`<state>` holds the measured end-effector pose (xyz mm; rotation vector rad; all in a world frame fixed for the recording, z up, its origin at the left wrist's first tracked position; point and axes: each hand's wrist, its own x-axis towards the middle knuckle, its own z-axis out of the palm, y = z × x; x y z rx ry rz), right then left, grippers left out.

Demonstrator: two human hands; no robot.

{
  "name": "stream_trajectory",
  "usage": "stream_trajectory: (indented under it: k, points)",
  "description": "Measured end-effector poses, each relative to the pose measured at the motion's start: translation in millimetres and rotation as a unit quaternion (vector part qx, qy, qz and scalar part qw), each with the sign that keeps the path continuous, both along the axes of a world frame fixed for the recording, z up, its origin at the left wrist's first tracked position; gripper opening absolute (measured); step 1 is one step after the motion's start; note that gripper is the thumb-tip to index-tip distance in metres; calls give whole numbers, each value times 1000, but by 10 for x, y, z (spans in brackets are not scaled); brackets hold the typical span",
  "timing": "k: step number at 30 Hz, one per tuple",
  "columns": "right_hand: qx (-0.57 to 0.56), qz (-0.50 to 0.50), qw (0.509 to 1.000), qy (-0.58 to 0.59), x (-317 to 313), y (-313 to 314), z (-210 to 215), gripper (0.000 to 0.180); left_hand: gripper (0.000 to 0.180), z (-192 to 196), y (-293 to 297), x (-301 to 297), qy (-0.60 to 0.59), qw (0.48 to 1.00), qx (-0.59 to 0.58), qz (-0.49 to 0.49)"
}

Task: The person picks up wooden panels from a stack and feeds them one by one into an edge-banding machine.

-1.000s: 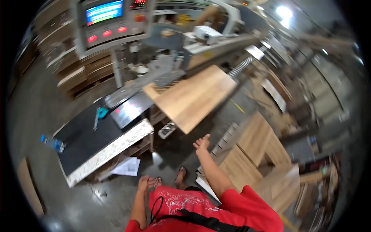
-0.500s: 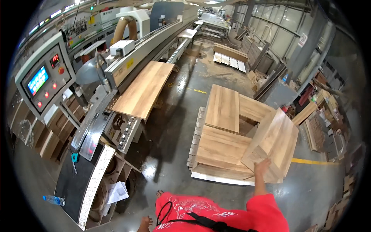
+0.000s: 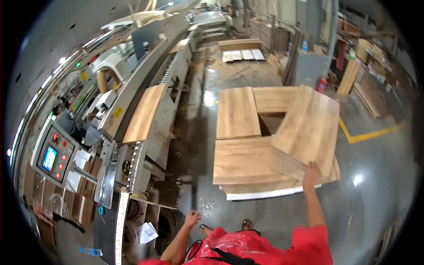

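My right hand is at the near edge of the slanted top wood panel, its fingers curled over the rim. This panel tops a skewed stack on the right side of a larger pile. Beside and under it lie other wood-grain panels, laid around a dark gap. My left hand hangs free over the floor in front of me, fingers loosely apart with nothing in them.
A long edge machine runs along the left with a wood panel on it. Its control box stands at left. Another person's hand shows at far left. A bottle lies below. White-topped boards sit farther back.
My view has turned, and the pile appears squarer to me. My right hand has shifted from the stack's side to the top panel's near edge. My left hand has risen farther into view.
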<state>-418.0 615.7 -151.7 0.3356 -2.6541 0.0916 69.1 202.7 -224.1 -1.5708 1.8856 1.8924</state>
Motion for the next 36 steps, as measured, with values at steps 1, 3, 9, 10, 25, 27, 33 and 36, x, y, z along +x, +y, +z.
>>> stream_trajectory:
  k: [1,3,9,10,25,27,33,36]
  points:
    - [-2,19,1000,23,-17,2,-112,38,28,-1,60,-227,24,1000,9,-12]
    - [7,70,997,40,110,-95,-92,39,30,364,356,-865,33,995,30,-84]
    - [39,132,990,21,1022,-813,175,39,42,907,1311,-2380,147,951,173,-211]
    - [23,156,987,23,1145,-938,195,39,42,902,1414,-2605,167,942,212,-201]
    - [-706,-83,625,-322,2172,-431,-273,54,19,1003,1244,-2257,209,965,150,40]
    - [-776,-132,427,-445,2226,-444,235,73,18,974,1065,-1826,201,968,101,113]
    - [-816,-139,262,-497,1920,-618,20,72,24,1085,542,-757,142,951,-29,274]
    - [-705,-79,265,-653,2205,-1070,222,76,44,889,232,-2,8,941,-195,278]
